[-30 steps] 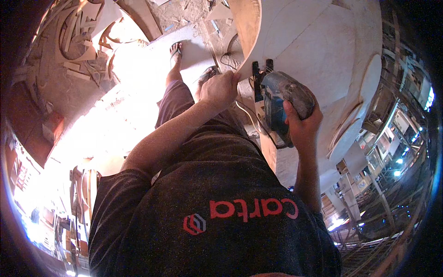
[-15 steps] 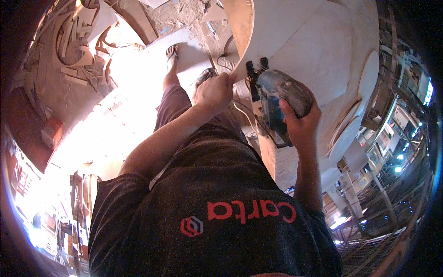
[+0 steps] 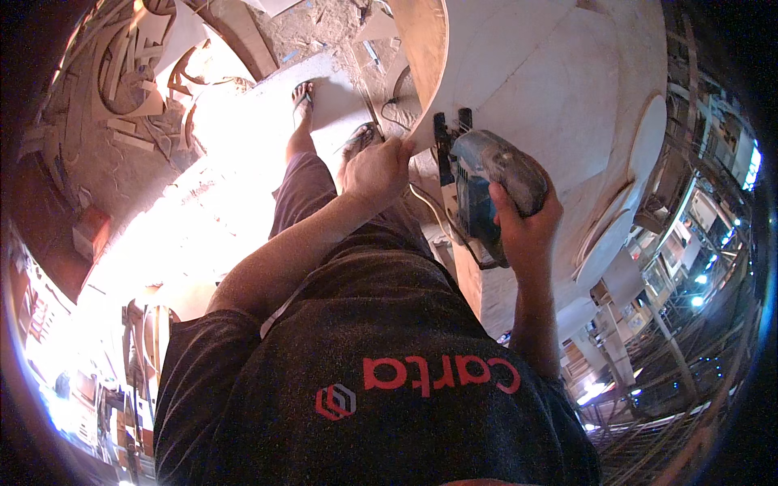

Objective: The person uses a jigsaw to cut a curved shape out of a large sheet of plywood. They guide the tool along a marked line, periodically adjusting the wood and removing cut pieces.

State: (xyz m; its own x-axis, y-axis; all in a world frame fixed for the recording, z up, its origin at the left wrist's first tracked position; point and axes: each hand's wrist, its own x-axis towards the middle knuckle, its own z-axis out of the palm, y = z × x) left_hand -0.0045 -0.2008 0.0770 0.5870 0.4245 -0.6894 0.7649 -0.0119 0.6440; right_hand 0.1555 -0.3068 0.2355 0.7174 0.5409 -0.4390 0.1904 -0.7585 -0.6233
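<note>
The person wears a dark charcoal short-sleeved t-shirt [image 3: 381,381] with red lettering and a small red hexagonal emblem across the chest. Maroon-brown shorts [image 3: 312,190] show toward twelve o'clock, and beyond them dark flip-flop sandals [image 3: 303,93] on both feet. Both forearms are bare.

A blue-grey handheld electric jigsaw [image 3: 486,190] with a black front sits right of frame centre, its base flat on a large pale rounded plywood panel [image 3: 559,89] filling the upper right, near the panel's curved left edge.
</note>
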